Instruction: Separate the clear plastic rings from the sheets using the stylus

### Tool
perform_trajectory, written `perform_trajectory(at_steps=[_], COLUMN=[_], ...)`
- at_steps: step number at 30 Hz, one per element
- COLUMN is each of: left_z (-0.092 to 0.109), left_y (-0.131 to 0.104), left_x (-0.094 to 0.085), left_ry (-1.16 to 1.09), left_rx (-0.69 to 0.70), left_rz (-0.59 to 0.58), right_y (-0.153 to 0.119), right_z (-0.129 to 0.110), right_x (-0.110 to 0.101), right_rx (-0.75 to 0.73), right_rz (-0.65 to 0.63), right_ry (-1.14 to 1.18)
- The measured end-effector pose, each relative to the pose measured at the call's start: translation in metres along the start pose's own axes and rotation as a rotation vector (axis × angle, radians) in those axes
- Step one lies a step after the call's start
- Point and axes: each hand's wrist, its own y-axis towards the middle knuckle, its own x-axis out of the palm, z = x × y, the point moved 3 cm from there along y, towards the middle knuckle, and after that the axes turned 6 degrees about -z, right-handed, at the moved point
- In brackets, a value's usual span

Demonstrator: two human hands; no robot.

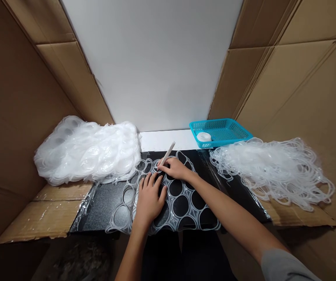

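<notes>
A clear, flexible sheet with round holes (172,220) lies over the black work surface (100,205) in front of me. Flat on the sheet rests my left hand (150,195), its fingers stretched out and slightly spread. Just beyond it, my right hand (175,168) grips a slim whitish stick-like tool (168,153), which leans up and to the right. The tool's lower end is near a ring at the sheet's far edge; my fingers hide its tip. Between the hands and the table edge, dark circles show through the sheet's holes.
A heap of clear round-patterned sheets (91,152) lies at the left. On the right is a tangled pile of clear ring scraps (273,168). A blue basket (229,143) at the back holds white rings (204,137). Cardboard walls (302,86) stand on both sides.
</notes>
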Motion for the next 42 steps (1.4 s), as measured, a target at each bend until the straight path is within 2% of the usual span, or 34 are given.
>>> perform_trajectory(at_steps=[6,13,18,23,28,32,36,39,42], left_z=[0.0,0.001,0.003,0.002,-0.001,-0.002,-0.002,-0.002,-0.001], left_y=[0.001,0.0,0.0,0.006,0.008,0.006,0.005,0.005,0.004], left_x=[0.0,0.0,0.002,0.0,-0.005,-0.006,-0.006,-0.007,-0.007], left_ry=[-0.008,-0.005,0.035,0.032,-0.019,-0.038,-0.064,-0.089,-0.095], left_rx=[-0.008,0.004,0.013,-0.016,-0.018,-0.017,-0.014,-0.023,-0.051], left_rz=[0.005,-0.002,-0.027,-0.041,-0.077,-0.054,-0.048,-0.042,-0.025], right_y=[0.0,-0.001,-0.003,-0.003,-0.001,0.001,0.002,0.002,0.002], right_z=[0.002,0.001,0.0,-0.005,-0.011,-0.012,-0.009,0.0,0.008], right_x=[-0.001,-0.003,-0.007,-0.005,0.003,0.006,0.003,-0.002,-0.006], right_rx=[0.021,-0.018,-0.117,-0.251,-0.252,-0.245,-0.169,-0.084,-0.026], right_rz=[0.015,-0.017,-0.072,-0.1,-0.088,-0.117,-0.028,0.053,0.031], right_ry=[0.069,-0.052,-0.051,-0.285,-0.549,-0.626,-0.552,-0.288,-0.041])
